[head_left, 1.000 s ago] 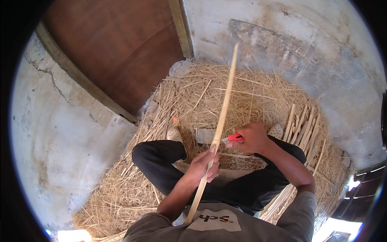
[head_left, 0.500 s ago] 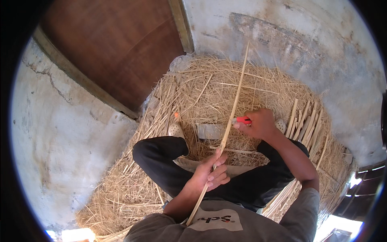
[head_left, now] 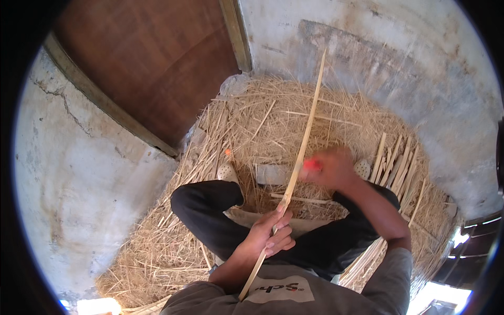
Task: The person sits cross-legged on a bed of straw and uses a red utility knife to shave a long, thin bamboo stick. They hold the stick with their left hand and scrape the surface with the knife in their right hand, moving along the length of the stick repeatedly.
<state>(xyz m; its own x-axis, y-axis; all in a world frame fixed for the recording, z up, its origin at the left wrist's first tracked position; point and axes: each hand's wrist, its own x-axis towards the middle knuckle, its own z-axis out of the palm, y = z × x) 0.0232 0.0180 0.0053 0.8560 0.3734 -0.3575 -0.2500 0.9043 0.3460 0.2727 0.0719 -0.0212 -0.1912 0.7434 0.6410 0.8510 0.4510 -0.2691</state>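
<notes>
A long, pale bamboo strip slants across the middle, its far tip pointing at the wall and its near end resting against my shirt. My left hand is wrapped around its lower part, above my crossed legs. My right hand, smeared by motion, is closed on a red-handled cutter knife. The knife is beside the strip's right edge, beyond my left hand. Blur hides its blade, and I cannot tell whether it touches the strip.
Shavings cover the floor around me. Split strips lie at the right. A grey block sits beyond my legs, with a small orange thing to its left. A brown door and a stained wall stand behind.
My right hand and the knife have moved slightly toward me along the strip and become blurred. My left hand has shifted slightly closer to me, still gripping the strip.
</notes>
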